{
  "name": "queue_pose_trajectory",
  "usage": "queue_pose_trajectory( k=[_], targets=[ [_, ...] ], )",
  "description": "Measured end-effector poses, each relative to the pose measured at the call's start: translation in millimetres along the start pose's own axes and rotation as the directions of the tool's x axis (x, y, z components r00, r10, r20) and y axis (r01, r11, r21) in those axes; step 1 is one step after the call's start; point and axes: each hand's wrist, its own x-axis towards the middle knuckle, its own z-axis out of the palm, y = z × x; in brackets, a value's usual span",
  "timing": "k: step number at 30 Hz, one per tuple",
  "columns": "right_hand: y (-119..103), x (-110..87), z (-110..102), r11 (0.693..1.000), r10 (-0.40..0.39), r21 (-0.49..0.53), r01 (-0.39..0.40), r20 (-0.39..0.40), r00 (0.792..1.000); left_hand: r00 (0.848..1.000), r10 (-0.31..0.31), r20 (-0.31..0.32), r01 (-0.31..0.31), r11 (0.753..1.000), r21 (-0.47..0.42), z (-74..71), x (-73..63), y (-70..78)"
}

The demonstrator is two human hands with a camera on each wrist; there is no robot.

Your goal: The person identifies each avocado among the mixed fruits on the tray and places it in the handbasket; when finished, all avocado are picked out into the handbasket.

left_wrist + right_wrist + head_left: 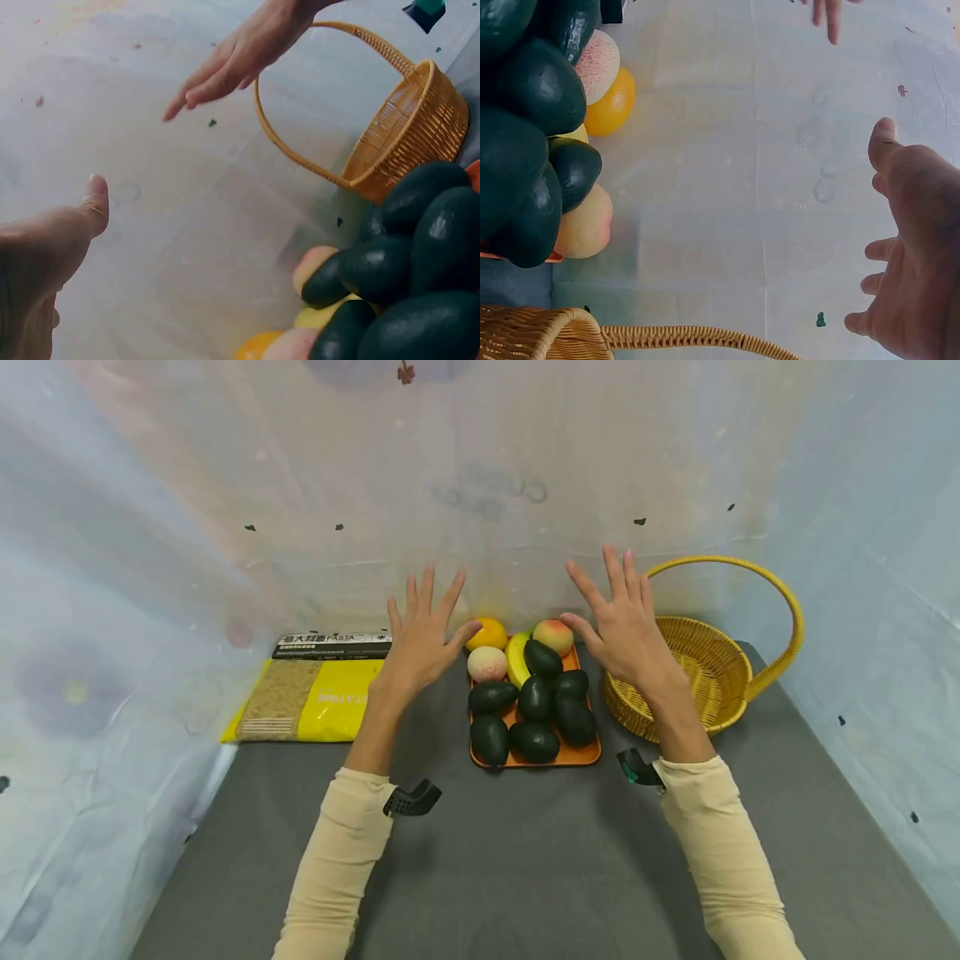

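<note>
The avocados [536,697] are piled on the tray [583,757] just beside the basket [630,715], and, with nothing held by the left hand [423,639] or right hand [624,625], both raised and spread wide, any lifting is probably best begun with the uppermost.

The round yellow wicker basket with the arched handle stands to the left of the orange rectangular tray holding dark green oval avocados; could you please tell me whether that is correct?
Not quite: the head view shows the round yellow wicker basket standing to the right of the orange rectangular tray holding dark green oval avocados.
</note>
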Motion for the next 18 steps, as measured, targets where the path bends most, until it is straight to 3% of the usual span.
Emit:
queue_pose_trajectory(
  k=[7,12,18],
  targets=[
    [0.6,-10.8,0.5,0.998,-0.032,0.047,0.031,0.022,0.999,0.991,-0.093,0.096,0.105,0.987,-0.122,32.5,1.7,-32.7],
    [4.7,-23.1,0.0,0.994,-0.042,0.106,0.036,0.054,0.998,0.969,-0.129,0.210,0.167,0.971,-0.173,66.1,5.2,-55.1],
    [9.2,-37.2,8.2,0.973,-0.039,0.232,-0.005,0.186,0.982,0.959,-0.187,0.215,0.239,0.939,-0.247,109.7,8.8,-84.8]
  ],
)
